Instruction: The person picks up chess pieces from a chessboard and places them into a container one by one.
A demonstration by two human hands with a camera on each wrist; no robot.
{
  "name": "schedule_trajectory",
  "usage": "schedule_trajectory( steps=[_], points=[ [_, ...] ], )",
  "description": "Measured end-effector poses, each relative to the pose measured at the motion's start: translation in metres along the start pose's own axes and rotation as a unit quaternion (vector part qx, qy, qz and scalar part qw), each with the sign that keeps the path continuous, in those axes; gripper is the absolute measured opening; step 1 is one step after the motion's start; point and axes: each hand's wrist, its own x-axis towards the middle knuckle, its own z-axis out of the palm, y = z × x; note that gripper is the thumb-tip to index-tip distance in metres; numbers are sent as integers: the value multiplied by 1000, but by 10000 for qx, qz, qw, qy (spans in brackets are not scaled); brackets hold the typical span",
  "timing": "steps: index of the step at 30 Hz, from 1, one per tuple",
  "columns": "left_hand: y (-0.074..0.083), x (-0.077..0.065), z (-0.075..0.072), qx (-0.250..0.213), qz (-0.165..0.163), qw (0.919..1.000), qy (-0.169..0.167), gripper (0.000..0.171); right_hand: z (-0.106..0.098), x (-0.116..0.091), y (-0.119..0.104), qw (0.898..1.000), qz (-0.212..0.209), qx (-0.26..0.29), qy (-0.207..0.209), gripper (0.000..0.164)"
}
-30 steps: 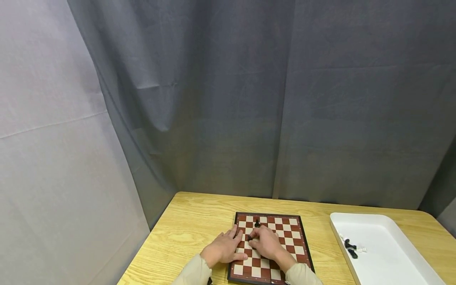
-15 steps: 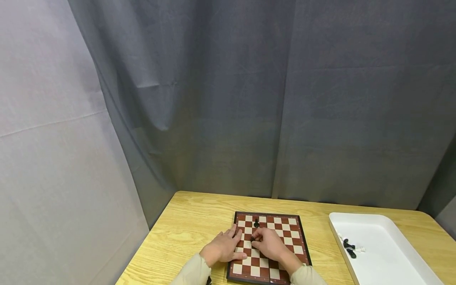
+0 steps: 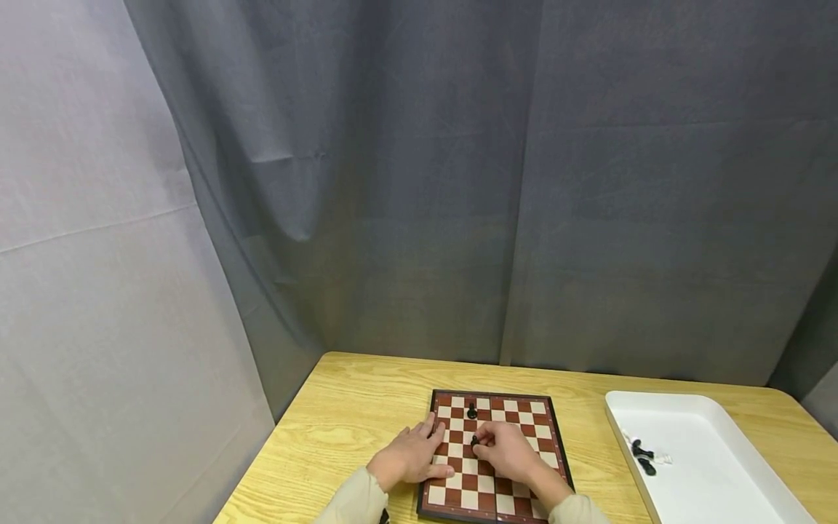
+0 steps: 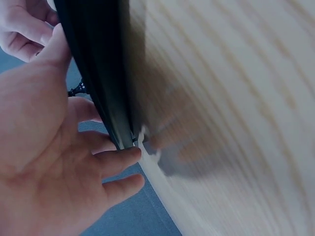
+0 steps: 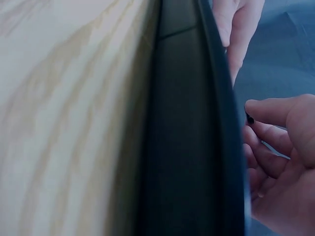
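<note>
My right hand (image 3: 507, 451) pinches a small black chess piece (image 3: 474, 441) between thumb and fingertips over the middle of the chessboard (image 3: 452, 498). In the right wrist view just a dark bit of that chess piece (image 5: 250, 118) shows at the fingertips; its exact kind is too small to make out. My left hand (image 3: 409, 455) rests with spread fingers across the board's left edge, its thumb over the squares. In the left wrist view its fingers (image 4: 118, 160) reach along the dark board side (image 4: 98, 64). Another black chess piece (image 3: 472, 412) stands near the far side of the board.
A white tray (image 3: 733, 484) stands to the right on the wooden table (image 3: 366, 393), with several black chess pieces (image 3: 644, 457) and white chess pieces (image 3: 663, 459) lying near its left wall. Behind the table hangs a grey curtain (image 3: 419, 218).
My right hand has shifted a little to the right across the board, with the black chess piece in its fingertips. The left hand has stayed at the board's edge.
</note>
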Motion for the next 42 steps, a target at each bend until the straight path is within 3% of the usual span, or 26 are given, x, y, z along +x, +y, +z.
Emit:
schedule_trajectory(
  steps=[14, 26, 42],
  points=[
    [0, 0, -1, -43, 20, 9999, -89, 86, -25, -10, 14, 9994, 317, 28, 154, 9],
    [0, -2, -2, -55, 102, 9999, -41, 85, -49, -18, 22, 9967, 537, -243, 554, 10],
    [0, -1, -4, -80, 93, 9999, -81, 84, -86, -31, 35, 9939, 492, -600, 786, 15]
  ],
)
